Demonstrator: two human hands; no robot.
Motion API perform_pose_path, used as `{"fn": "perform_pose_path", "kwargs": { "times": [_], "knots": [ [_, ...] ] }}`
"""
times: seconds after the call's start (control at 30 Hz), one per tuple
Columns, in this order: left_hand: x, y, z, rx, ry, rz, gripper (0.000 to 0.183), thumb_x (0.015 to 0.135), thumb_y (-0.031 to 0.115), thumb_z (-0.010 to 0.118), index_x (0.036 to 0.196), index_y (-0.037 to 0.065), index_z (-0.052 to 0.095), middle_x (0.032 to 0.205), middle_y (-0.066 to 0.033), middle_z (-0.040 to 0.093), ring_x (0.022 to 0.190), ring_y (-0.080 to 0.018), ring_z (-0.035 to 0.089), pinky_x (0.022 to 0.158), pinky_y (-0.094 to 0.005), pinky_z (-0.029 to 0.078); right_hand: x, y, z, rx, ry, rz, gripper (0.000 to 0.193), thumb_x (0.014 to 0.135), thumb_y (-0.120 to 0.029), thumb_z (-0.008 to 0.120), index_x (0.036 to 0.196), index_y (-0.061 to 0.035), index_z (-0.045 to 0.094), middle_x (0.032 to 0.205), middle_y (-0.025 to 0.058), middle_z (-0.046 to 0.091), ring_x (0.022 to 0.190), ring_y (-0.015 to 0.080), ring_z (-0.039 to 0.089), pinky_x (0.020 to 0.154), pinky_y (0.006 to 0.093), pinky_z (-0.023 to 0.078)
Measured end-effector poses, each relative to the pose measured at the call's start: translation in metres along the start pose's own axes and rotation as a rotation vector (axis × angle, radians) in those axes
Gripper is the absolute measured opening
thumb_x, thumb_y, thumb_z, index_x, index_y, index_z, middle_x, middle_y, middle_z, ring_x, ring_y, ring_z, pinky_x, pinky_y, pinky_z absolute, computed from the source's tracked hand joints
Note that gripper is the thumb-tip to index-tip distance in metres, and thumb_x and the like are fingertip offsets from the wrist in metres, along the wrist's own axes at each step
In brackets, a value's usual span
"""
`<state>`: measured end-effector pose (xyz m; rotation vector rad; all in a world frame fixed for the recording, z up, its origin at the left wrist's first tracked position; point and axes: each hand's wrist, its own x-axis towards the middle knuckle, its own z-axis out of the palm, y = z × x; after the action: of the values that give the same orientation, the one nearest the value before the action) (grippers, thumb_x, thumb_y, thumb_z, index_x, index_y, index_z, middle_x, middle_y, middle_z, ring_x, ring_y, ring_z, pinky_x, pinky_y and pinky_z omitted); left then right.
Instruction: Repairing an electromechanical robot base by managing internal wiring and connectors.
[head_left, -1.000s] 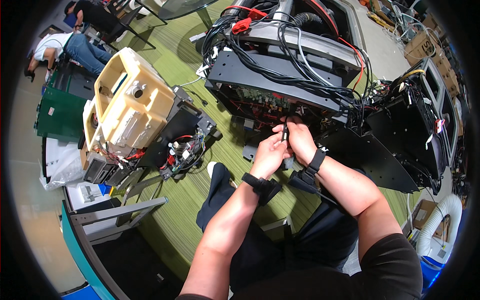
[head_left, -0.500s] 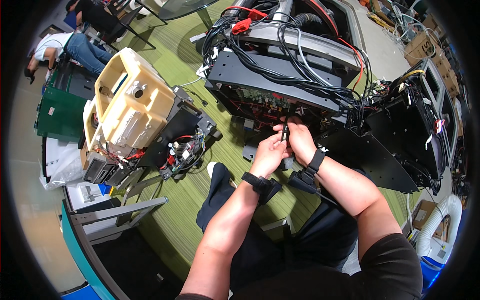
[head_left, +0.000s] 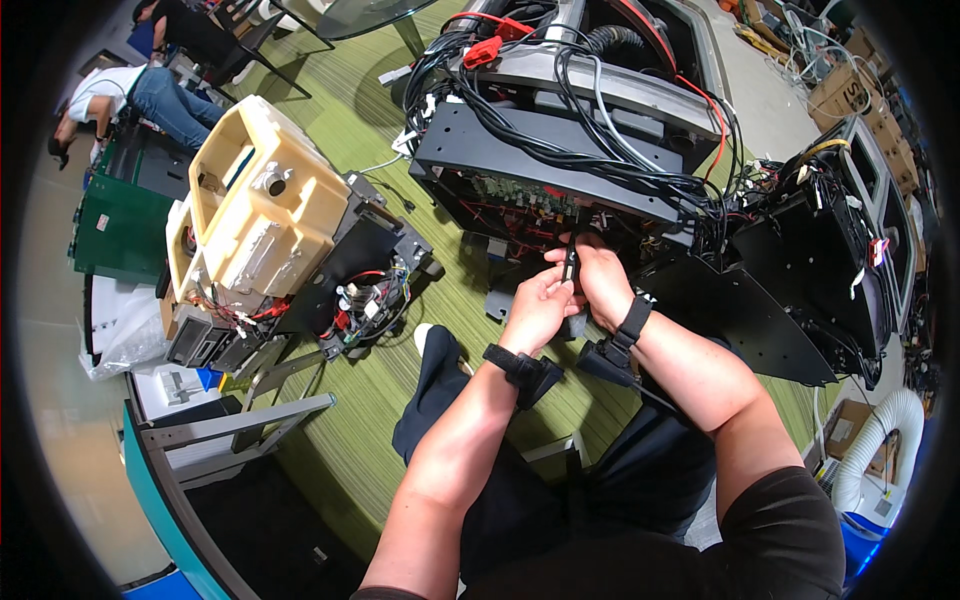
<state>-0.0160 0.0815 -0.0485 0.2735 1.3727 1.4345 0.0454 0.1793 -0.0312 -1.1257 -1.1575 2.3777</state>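
Observation:
In front of the opened underside of a black metal housing (head_left: 540, 150), my two hands meet at a slim dark strip with small light marks (head_left: 571, 264). The fingers of my left hand (head_left: 538, 308) are closed about its lower end. My right hand (head_left: 602, 285) closes on it from the right side, its fingertips partly hidden behind it. What kind of part the strip is, I cannot make out. Just beyond my fingers, green circuit boards (head_left: 520, 190) and red wires show inside the housing. Both wrists carry black straps with small devices.
Black cable bundles (head_left: 560, 145) drape over the housing. To the right stands another black panelled unit (head_left: 800, 270). A cream plastic shell (head_left: 265, 200) on a wired base stands left, near a metal-framed stand (head_left: 240, 425). A person (head_left: 110, 90) bends over at the far left.

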Motion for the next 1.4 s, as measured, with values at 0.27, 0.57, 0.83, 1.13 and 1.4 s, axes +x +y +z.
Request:
{"fn": "perform_pose_path", "kwargs": {
  "times": [0.27,0.57,0.83,1.13,1.4],
  "knots": [
    [-0.001,0.002,0.001,0.01,0.004,-0.004,0.025,0.093,0.006,0.046,0.116,0.003,0.054,0.093,-0.0018,0.063,0.077,-0.0071,0.059,0.07,-0.0208,0.05,-0.002,-0.002,0.001,-0.015,0.016,0.014,0.04,0.095,-0.028,0.031,0.096,0.0029,0.057,0.072,0.0153,0.064,0.051,0.0214,0.061,0.039,0.0286,0.049],
    [-0.003,0.002,0.001,0.01,0.0,0.006,0.025,0.092,0.006,0.048,0.116,0.002,0.055,0.093,-0.0028,0.063,0.078,-0.0075,0.059,0.069,-0.0198,0.05,-0.001,-0.002,0.001,0.007,-0.024,0.026,0.032,0.095,-0.021,0.03,0.104,0.0036,0.048,0.083,0.0175,0.063,0.055,0.0224,0.062,0.045,0.0307,0.051],
    [-0.006,0.009,0.003,-0.055,-0.012,-0.02,0.025,0.092,0.004,0.047,0.116,0.002,0.054,0.092,-0.0029,0.063,0.076,-0.0079,0.059,0.07,-0.0208,0.051,-0.001,-0.002,0.002,0.037,0.054,-0.042,0.036,0.094,-0.024,0.033,0.095,0.0041,0.055,0.073,0.0177,0.064,0.052,0.0229,0.062,0.04,0.0299,0.049],
    [-0.008,0.012,0.002,-0.036,-0.032,-0.009,0.027,0.092,0.002,0.045,0.117,0.0,0.053,0.09,-0.0033,0.062,0.075,-0.008,0.059,0.07,-0.0215,0.052,-0.002,-0.004,0.0,0.018,-0.001,-0.053,0.026,0.095,-0.018,0.034,0.105,0.0038,0.045,0.092,0.0172,0.063,0.062,0.0242,0.064,0.052,0.0325,0.052],
    [-0.009,0.013,0.004,-0.011,-0.026,0.004,0.027,0.092,0.001,0.044,0.117,-0.001,0.053,0.089,-0.0034,0.062,0.073,-0.0075,0.058,0.069,-0.0211,0.051,-0.002,-0.005,0.0,0.01,0.001,-0.037,0.026,0.095,-0.019,0.035,0.101,0.0043,0.046,0.09,0.0168,0.063,0.062,0.0242,0.064,0.051,0.0328,0.052]
  ]
}}
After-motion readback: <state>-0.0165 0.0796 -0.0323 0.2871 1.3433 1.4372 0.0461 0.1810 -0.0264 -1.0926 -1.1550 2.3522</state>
